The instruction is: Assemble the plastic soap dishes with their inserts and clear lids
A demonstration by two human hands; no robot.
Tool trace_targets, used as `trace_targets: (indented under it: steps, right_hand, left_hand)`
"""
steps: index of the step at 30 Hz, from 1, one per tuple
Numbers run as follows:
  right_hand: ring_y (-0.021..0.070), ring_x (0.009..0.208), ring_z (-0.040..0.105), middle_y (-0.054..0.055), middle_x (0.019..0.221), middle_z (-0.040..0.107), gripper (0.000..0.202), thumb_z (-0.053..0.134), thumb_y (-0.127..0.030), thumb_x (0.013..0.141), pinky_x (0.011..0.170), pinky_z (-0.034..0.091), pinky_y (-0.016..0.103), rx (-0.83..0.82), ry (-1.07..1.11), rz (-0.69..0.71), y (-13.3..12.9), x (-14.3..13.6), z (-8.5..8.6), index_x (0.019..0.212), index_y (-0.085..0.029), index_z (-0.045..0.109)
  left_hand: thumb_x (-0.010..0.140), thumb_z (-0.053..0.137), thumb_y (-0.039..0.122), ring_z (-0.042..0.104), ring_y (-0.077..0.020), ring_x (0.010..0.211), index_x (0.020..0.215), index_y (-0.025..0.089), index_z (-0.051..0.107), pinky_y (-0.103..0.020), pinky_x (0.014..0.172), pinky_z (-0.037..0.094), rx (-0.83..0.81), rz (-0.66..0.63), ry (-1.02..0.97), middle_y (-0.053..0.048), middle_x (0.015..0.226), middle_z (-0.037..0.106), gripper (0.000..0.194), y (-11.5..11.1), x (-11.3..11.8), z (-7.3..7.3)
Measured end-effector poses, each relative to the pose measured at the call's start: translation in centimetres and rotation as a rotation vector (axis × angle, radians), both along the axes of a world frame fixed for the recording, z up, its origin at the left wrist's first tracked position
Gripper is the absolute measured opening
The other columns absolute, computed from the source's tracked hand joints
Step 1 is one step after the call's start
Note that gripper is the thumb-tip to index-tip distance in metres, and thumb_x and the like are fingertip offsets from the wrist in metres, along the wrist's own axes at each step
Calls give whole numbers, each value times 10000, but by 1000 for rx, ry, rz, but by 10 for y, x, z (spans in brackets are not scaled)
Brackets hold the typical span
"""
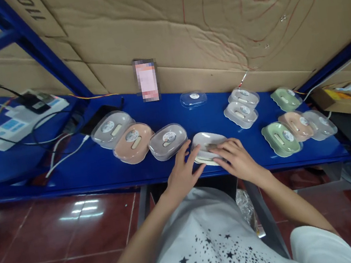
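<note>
At the far left of the blue tabletop (pixel 102 169) lay a white power strip with blue labels (pixel 19 122), black and white cables looping around it. Next came a row of three oval plastic cases under clear lids, each just beside the next: a grey one (pixel 112 129), a peach one (pixel 133 142) and another grey one (pixel 168 141). Behind them a small blurred card (pixel 146 79) leaned against the brown cardboard wall (pixel 180 29).

My left hand (pixel 181 172) rested open at the left edge of the white oval plastic case (pixel 207 140), fingers spread and touching its rim, its grip wide and closed on nothing. That case sat at the near edge of the tabletop, straight ahead of me, between my hands. My right hand (pixel 236 157) lay flat over its right half, fingers pressing down on top; I could not tell whether that grip closed on anything beneath.

Farther back sat a loose clear lid (pixel 193 98). To the right stood two stacked clear-white cases (pixel 241 106), then a cluster of green (pixel 280 138), peach (pixel 296 124) and grey (pixel 321 124) cases, with another green case (pixel 286 98) behind them.
</note>
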State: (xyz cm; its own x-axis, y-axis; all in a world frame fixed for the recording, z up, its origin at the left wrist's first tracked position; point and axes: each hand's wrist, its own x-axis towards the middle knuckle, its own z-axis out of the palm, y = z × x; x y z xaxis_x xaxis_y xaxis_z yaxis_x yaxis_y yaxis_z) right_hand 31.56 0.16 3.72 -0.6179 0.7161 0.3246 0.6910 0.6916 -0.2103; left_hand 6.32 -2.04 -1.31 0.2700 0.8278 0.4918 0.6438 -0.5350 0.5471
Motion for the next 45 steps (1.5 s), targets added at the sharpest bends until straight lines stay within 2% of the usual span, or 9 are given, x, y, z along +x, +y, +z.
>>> trace_targets:
  steps: [3,8,17,22,27,31,37,41,45]
  right_hand:
    - [302,1334,641,113,1396,711,518,572,-356,1095,1191,443,576,18,-30,14,-13,-6,-8,1608,-313,513]
    - [245,1455,598,71,1537,658,629,519,-233,1114,1265,416,566,57,-1,66,-14,-6,-15,1707,-318,324]
    - [254,1477,581,53,1544,656,475,556,-282,1104,1241,475,535,-23,-11,196,1,-2,-9,1579,-290,560]
    - [226,1460,592,66,1524,669,445,397,-351,1151,1234,469,493,-69,117,105,68,6,1,1548,-274,583]
    - [369,1661,265,201,1785,265,707,440,-452,1085,1318,281,625,-119,-93,-147,175,-18,-4,1699,-119,326]
    - [412,1643,264,223,1762,317,705,438,-417,1071,1298,229,686,-125,-149,-211,210,-48,-15,1700,-124,310]
    - [422,1498,439,198,1544,551,531,580,-461,1038,1228,338,667,-77,-95,-119,155,-35,-16,1511,-219,583]
    - [377,1482,499,186,1516,548,487,629,-486,1026,1167,477,599,-148,73,-59,107,2,-15,1445,-239,599]
    - [320,1455,561,125,1504,608,445,660,-456,1027,1226,465,562,-191,329,-90,70,33,-12,1439,-302,598]
  left_hand:
    - [1066,622,282,457,-345,1559,1541,295,479,-530,1209,527,48,-27,24,-171,1674,386,496,1,0,0]
    - [1073,605,270,468,-337,1556,1463,263,556,-551,1238,498,44,-57,37,-168,1667,430,393,1,-1,3]
    - [1072,616,281,443,-317,1580,1276,238,647,-559,1243,508,29,-86,23,-127,1611,538,211,3,-3,0]
    - [1059,640,276,462,-315,1567,1266,211,650,-528,1244,514,63,-72,39,-142,1567,574,218,2,-2,1]
    - [1030,676,242,487,-327,1548,1258,206,657,-525,1230,532,108,-64,38,-151,1547,594,232,3,-1,1]
    - [1023,673,215,481,-322,1552,1272,216,654,-532,1218,540,104,-68,27,-150,1553,591,250,3,-1,1]
    - [1036,647,221,485,-322,1542,1289,209,630,-528,1222,528,85,-76,30,-162,1561,563,253,1,-3,4]
    - [1038,637,245,581,-299,1444,1331,222,619,-484,1177,562,41,-103,48,-157,1564,550,295,-1,-3,8]
    - [1042,640,264,593,-293,1425,1325,236,620,-467,1155,575,39,-87,48,-147,1559,550,284,-2,-2,9]
